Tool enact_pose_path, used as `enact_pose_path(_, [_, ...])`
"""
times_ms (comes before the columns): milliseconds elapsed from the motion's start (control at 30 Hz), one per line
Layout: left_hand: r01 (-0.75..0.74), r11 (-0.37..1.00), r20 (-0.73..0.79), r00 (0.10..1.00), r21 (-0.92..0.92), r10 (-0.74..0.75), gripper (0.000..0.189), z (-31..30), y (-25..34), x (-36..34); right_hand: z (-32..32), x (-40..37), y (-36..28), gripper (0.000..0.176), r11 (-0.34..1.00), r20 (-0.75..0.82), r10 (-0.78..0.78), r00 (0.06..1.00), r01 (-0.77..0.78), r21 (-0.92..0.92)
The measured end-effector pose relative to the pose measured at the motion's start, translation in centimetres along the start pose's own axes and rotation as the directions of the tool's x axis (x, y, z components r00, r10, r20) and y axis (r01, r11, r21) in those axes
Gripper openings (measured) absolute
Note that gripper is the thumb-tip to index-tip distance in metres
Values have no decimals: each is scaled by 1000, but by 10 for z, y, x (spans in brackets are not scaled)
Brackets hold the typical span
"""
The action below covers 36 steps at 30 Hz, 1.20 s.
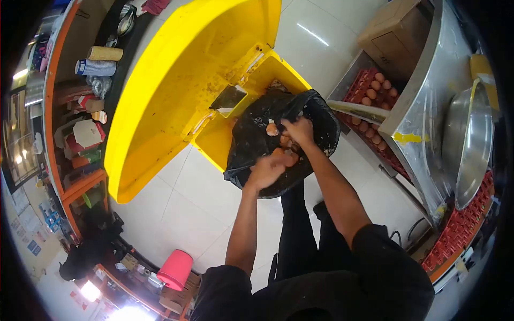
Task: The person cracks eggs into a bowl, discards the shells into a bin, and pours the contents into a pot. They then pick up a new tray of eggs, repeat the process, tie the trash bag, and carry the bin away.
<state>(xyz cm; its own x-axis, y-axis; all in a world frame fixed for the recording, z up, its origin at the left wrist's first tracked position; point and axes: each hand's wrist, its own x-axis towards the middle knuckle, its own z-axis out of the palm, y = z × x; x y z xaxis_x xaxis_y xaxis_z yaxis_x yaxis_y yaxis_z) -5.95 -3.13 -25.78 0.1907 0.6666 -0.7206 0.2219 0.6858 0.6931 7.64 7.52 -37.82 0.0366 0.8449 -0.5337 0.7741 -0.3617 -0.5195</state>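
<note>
Eggshells (pixel 286 152) lie in a black plastic bag (pixel 249 136) lining a yellow bin (pixel 211 150), whose large lid (pixel 160 91) stands swung open at the left. At the shells' lower left is my left hand (pixel 266 171), its fingers blurred by motion. My right hand (pixel 300 130) reaches down into the bag just above the shells, with its fingers bent; whether it holds anything is hidden. One brown shell piece (pixel 272 129) rests on the bag's fold, left of my right hand.
Red trays (pixel 360 96) of brown eggs sit on a shelf at the right, beside a metal cabinet (pixel 417 117) and a steel bowl (pixel 463 144). A pink bin (pixel 175 269) stands at lower left. Orange shelving (pixel 83 184) lines the left side.
</note>
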Motion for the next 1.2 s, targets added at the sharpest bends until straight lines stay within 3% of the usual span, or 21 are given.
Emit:
enact_pose_path(33, [-169,982,-258,948,86,186,32,-5,-3,18,-14,-8,-24,55,989,51,139,989,-142,43])
enact_pose_path(100, [-261,952,-584,753,158,303,32,-25,-12,67,4,-6,-17,56,970,130,205,970,-219,104])
enact_pose_path(200, [10,975,-424,901,220,87,31,-35,-54,159,-12,-7,-30,57,949,221,274,936,-301,95])
enact_pose_path(300, [194,816,-330,944,544,-4,29,-22,-11,144,-23,-13,-21,61,962,234,244,941,-265,62])
enact_pose_path(400, [125,852,-356,932,508,75,25,-5,-3,102,3,-7,12,58,988,102,134,986,-140,60])
enact_pose_path(500, [51,988,-362,932,143,4,19,28,-20,58,3,-4,7,47,990,0,144,990,-144,3])
enact_pose_path(533, [20,999,-349,937,30,-9,18,42,-30,46,1,3,1,44,977,84,133,988,-144,158])
enact_pose_path(633, [-347,901,-285,864,260,415,15,74,-54,28,-22,3,-50,35,808,237,35,971,-167,566])
enact_pose_path(667, [-311,928,-352,861,207,367,14,74,-41,25,-51,-10,-87,33,722,233,9,973,-167,671])
enact_pose_path(733, [-228,970,-467,850,88,242,12,70,-3,7,-55,3,-109,35,778,262,-126,957,-69,625])
enact_pose_path(767, [-159,977,-514,855,-145,63,13,66,-9,15,-61,8,-116,34,783,283,-98,954,-101,613])
enact_pose_path(833, [-273,951,-746,601,145,287,22,47,2,19,-66,11,-124,33,789,328,-39,944,-172,589])
enact_pose_path(867, [-165,884,-788,403,437,465,28,32,14,17,-67,9,-123,29,657,324,-54,944,-211,724])
enact_pose_path(900, [14,752,-737,211,659,642,34,16,32,9,-70,4,-117,27,506,322,-68,944,-246,827])
enact_pose_path(933, [256,685,-731,218,682,647,32,5,30,7,-73,-3,-108,25,344,321,-84,943,-275,898])
enact_pose_path(967, [481,575,-728,229,662,647,30,-5,26,4,-75,-9,-96,23,287,318,-13,948,-301,909])
enact_pose_path(1033, [643,475,-786,369,601,495,28,-26,-1,-8,-73,-22,-57,21,212,328,114,938,-345,914])
enact_pose_path(1067, [605,528,-802,487,595,346,28,-35,-33,-15,-74,-24,-44,21,189,328,169,929,-357,915])
enact_pose_path(1100, [564,585,-777,599,583,196,27,-49,-51,-17,-75,-25,-43,21,274,320,147,936,-349,896])
enact_pose_path(1200, [518,708,-816,559,481,145,29,-87,-63,-39,-79,-38,-50,21,470,293,83,952,-297,831])
